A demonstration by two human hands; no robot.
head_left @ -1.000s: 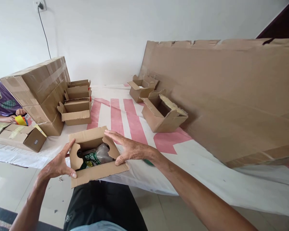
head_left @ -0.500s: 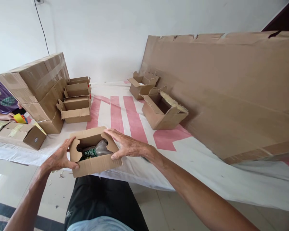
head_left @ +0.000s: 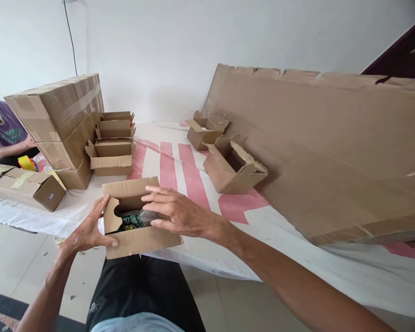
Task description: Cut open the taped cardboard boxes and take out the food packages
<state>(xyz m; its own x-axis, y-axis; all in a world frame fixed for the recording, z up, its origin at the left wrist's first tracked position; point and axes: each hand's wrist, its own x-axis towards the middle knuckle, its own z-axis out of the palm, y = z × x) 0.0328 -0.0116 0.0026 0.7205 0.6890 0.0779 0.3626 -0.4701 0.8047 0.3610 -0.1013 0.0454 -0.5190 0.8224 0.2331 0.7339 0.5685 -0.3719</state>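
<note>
My left hand [head_left: 90, 230] grips the left end of the small cardboard box [head_left: 138, 221], thumb pressed on its front wall, fingers curled round the notched side flap. My right hand [head_left: 174, 214] lies over the box's right half, fingers spread and flat on the flap there. The box sits at the near edge of the white and pink sheet [head_left: 180, 170], flaps partly up. Inside it: a packet with green print [head_left: 133, 220], probably plastic-wrapped, half hidden. Beyond the box to the right, an open empty carton [head_left: 233, 168]; beyond it to the left, a stack of taped cartons [head_left: 60, 124].
</note>
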